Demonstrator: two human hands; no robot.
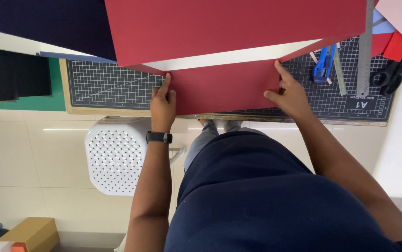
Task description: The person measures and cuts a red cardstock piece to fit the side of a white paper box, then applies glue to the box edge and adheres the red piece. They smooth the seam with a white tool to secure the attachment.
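A gridded dark cutting mat (107, 86) covers the bench, and on its right side lie a blue utility knife (324, 63) and a long steel ruler (365, 46), with black scissors (390, 74) just beyond. Below on the tiled floor stands a white perforated stool (114, 154), and a brown cardboard box (28, 233) sits at the lower left corner

red card sheet (224, 84) | large, folded over, white underside showing | lying on table's near edge
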